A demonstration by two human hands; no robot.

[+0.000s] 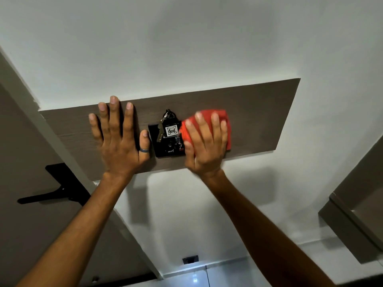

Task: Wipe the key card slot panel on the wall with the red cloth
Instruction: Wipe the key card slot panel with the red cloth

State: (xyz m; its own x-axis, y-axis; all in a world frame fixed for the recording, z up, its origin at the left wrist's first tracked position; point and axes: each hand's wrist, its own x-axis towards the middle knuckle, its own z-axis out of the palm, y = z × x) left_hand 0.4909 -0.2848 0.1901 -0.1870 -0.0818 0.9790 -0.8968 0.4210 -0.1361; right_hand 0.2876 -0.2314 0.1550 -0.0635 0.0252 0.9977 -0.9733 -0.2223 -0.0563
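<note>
- Right hand (204, 146): nearest item; fingers (214, 129) spread flat, pressing the red cloth (222, 123) against the wall board. No pinch; the cloth is trapped under palm and fingers, and bunches out above and to the right of them.
- Left hand (119, 137): open, empty, fingers splayed flat on the brown board (259, 112); thumb tip just beside the panel's left edge. A ring sits on the thumb.
- Key card slot panel (163, 149): black, mounted on the board between the 2 hands. Its right edge is touched or slightly overlapped by the cloth; which of the 2 cannot be told.
- Key (160, 131) and tag (172, 131) marked 406: hanging in the slot, covering the panel's upper middle.
- Governing relation: the panel lies directly left of the cloth hand, and the right hand is the nearer working one. Judgement: the next stroke calls for a leftward sweep across the panel face, passing below or around the hanging key, which could snag the cloth.
- White wall (186, 48): farthest, behind the board.
</note>
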